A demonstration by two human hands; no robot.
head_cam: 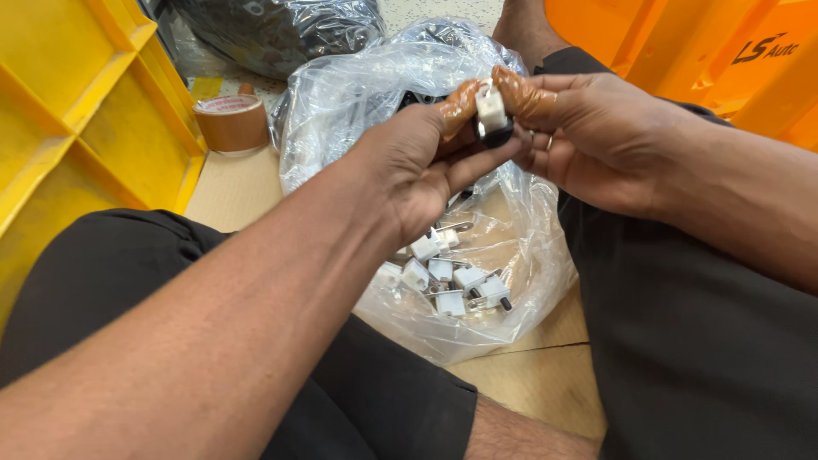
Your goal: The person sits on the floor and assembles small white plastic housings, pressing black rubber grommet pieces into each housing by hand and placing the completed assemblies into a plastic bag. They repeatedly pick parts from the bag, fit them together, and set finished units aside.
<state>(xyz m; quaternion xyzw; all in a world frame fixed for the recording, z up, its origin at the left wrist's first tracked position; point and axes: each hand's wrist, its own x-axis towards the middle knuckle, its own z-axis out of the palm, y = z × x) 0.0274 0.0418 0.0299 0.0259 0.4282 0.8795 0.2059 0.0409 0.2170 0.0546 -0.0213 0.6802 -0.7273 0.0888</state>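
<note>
Fingers [464,102] of both hands pinched shut on white plug part [491,108] | black piece [497,133] beneath, perhaps attached | over clear bag [520,247]

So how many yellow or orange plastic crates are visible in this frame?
2. A yellow crate stands at the left edge beside the person's knee; an orange crate sits at the top right behind the right forearm. Others may lie out of frame.

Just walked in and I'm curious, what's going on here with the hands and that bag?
A seated person holds a small white and black plastic part between both hands, left hand and right hand, fingertips wrapped in brown tape. Below lies an open clear plastic bag holding more small white parts. A brown tape roll sits beside a yellow bin.
</note>
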